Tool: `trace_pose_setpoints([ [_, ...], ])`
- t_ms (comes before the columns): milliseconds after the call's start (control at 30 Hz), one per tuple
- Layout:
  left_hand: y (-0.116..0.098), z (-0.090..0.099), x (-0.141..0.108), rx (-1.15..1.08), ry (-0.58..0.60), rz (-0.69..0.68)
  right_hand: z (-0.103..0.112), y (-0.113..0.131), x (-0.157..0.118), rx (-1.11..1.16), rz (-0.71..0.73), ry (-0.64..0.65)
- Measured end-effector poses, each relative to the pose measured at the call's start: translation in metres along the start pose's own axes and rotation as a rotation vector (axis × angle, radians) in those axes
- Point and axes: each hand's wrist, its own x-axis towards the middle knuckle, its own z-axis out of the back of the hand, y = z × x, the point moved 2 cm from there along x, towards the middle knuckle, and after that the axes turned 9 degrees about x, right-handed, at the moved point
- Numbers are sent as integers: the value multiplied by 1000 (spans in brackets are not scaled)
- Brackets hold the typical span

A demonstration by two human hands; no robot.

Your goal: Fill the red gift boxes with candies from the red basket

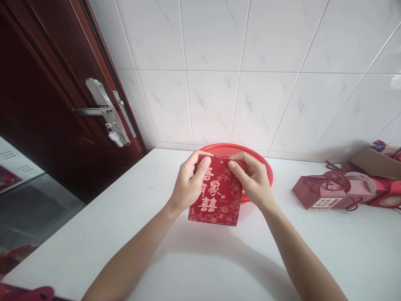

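A flat red card-like packet (221,192) with pale Chinese characters and flower patterns hangs upright between my hands, above the white table. My left hand (191,179) pinches its upper left corner, thumb in front. At its upper right corner my right hand (252,177) grips it the same way, the fingers partly hidden behind. A small hole shows near the packet's top edge. Behind the packet and my right hand stands a red perforated plastic basket (270,173); its contents are mostly hidden.
Pink and red gift boxes (328,192) with cords stand at the right, near an open cardboard box (369,161). The white table (131,196) meets a tiled wall. A dark wooden door (62,83) with keys in its lock is at the left.
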Motion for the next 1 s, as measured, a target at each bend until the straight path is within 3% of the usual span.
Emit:
trace_pose_setpoints([
  [300, -4, 1, 3, -110, 123, 64, 11, 2, 1, 36, -39, 39],
  [500, -5, 1, 2, -46, 77, 22, 13, 7, 2, 84, -143, 111],
  [700, -6, 1, 0, -3, 56, 4, 12, 11, 3, 56, -112, 154],
  [1000, -5, 1, 1, -8, 61, 10, 12, 10, 2, 6, -64, 106],
])
